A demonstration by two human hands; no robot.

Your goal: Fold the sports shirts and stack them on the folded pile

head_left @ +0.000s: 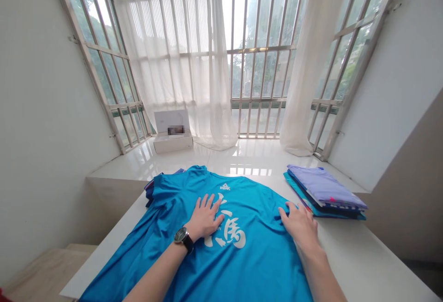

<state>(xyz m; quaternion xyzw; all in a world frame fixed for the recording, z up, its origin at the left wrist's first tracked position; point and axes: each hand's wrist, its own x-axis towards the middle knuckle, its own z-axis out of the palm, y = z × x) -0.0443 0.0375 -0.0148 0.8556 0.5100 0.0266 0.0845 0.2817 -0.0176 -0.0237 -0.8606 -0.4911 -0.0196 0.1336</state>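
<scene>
Far left, at the back on the glossy sill, sits a white box with its lid tipped up; what lies inside cannot be made out from here. Nearer, dark folded cloth peeks out from under the left shoulder of the blue shirt, which is spread flat across the white bench, neck end pointing away toward the windows. It's a bright turquoise sports shirt, smooth and slightly shiny, with a small white logo near the collar and large white characters printed across the middle. The left hand, a dark watch on its wrist, lies palm down on the print, fingers spread wide, gripping nothing. Across to the right hand: also flat and open, pressed on the shirt's right edge, where the fabric bunches a little at the fingertips. Further right, a stack of folded garments rests on the bench, lilac on top, teal beneath, just beside the shirt.
</scene>
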